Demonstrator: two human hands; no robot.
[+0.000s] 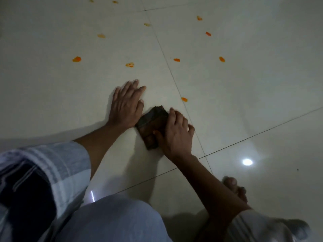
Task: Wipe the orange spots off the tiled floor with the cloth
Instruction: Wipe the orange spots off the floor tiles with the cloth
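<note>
A dark brown folded cloth [151, 123] lies flat on the pale tiled floor [244, 84]. My right hand [176, 133] presses on its right side, fingers curled over it. My left hand [126, 105] rests flat on the floor just left of the cloth, fingers spread, holding nothing. Several orange spots dot the tiles ahead: the nearest one [184, 99] sits just right of a grout line, a short way beyond the cloth. Others lie farther off, such as a spot at the left [76, 59] and another [129, 64] beyond my left hand.
My knee in light trousers [113, 220] fills the bottom centre, and my bare foot [235, 188] rests on the floor at lower right. Dark grout lines [174, 81] cross the tiles. A lamp's reflection [247, 162] glares on the floor to the right.
</note>
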